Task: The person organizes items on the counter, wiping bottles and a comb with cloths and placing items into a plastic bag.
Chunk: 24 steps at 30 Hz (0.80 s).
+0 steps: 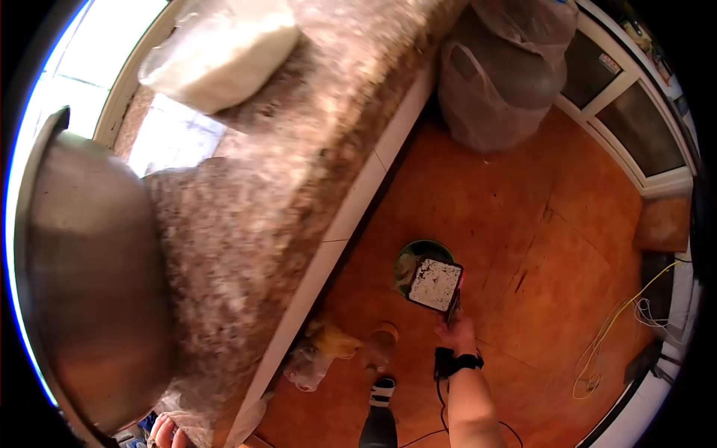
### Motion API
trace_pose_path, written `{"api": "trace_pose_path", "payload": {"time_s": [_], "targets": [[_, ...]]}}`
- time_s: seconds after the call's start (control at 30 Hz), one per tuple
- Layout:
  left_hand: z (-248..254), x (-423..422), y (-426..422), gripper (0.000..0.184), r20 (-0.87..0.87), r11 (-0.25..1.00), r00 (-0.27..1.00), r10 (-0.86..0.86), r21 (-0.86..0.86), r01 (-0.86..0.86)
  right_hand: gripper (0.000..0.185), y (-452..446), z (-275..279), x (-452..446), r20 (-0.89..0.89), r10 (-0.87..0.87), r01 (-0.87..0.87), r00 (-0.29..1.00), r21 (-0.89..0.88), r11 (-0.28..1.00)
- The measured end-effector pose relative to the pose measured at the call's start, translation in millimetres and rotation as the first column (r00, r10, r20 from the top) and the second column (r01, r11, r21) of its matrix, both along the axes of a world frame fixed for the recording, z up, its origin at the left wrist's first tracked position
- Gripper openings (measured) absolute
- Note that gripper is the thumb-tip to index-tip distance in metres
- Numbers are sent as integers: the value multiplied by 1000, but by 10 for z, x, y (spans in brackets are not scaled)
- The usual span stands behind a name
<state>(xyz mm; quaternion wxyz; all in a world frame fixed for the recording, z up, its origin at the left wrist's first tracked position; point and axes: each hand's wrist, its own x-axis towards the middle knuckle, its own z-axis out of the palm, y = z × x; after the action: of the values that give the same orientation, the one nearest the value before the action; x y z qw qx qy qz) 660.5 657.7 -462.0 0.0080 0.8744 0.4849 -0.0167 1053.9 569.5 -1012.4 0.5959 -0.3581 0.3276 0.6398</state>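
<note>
My right hand (457, 334) is closed around the handle of a square, dark-rimmed pan (435, 284), low over the floor. Dark specks dot its white face. Beneath the pan is a green bin (423, 247), partly covered by it, with pale stuff inside. My left hand (168, 433) shows only a few fingers, apart from one another, beside the near end of the stone countertop (224, 246). Nothing is visible in them; the palm lies out of frame.
A large metal bowl (97, 276) and a bag of white stuff (224, 56) sit on the countertop. Plastic bags (325, 351) and a jar (381, 347) stand by my foot (382, 392). A plastic-wrapped container (497, 89) is farther off; cables (597, 343) lie right.
</note>
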Motion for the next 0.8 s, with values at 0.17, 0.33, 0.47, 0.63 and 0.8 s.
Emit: {"api": "trace_pose_path", "payload": {"time_s": [0.17,0.33,0.47,0.63,0.8], "targets": [[-105,6,202,77,-116,997,992,51,-52,-57,33,-35,-312,-4,-1,8,-8,1000,-207,978],[80,101,-28,76,-147,1000,989,21,2,-21,34,-69,-194,-61,-97,-70,56,993,-143,988],[63,22,-45,77,-139,999,989,45,-25,-49,33,-30,-20,-59,-16,-8,5,1000,-207,978],[52,-45,-121,78,-129,980,978,162,-93,-175,33,-276,-155,-97,-38,-11,5,999,-141,990],[101,44,-33,75,-126,987,986,111,-105,-124,27,-34,212,-171,152,58,-37,987,-141,989]]}}
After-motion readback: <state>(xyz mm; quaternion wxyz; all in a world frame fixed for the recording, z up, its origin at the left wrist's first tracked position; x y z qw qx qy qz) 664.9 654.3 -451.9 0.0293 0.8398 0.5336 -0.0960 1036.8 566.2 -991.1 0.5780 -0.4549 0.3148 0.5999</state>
